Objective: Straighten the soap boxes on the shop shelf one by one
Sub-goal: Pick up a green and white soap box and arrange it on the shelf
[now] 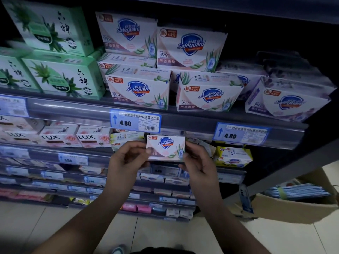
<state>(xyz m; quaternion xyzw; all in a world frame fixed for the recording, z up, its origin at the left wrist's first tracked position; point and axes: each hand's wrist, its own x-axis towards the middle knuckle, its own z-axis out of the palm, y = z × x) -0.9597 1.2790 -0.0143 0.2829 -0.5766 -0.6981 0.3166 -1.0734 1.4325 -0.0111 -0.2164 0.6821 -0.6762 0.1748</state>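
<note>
Soap box (pixel 166 148), a Safeguard carton stickered 4.9, is held just before the lower shelf (pixel 45 153), the left hand (pixel 126 160) and right hand (pixel 197 162) each pinching one end with curled fingers (pixel 149 150). One box seems mid-straightening; next it needs setting back square, face outward, likely with the matching Safeguard row (pixel 139 88) above the 4.80 tag (pixel 135 121)

**View:** head; one wide-angle camera worn on the person's head.
**Facing:** forward and down, onto the shop shelf (pixel 73 109), whose rails bow toward the frame edges.
**Range:** close; the upper tiers fill the top half and the lower tiers recede toward the floor (pixel 165 233).
**Foreground:** both forearms enter from the bottom edge. The left hand (pixel 126 162) and right hand (pixel 198 162) meet on a soap box (pixel 166 147) near centre.
</note>
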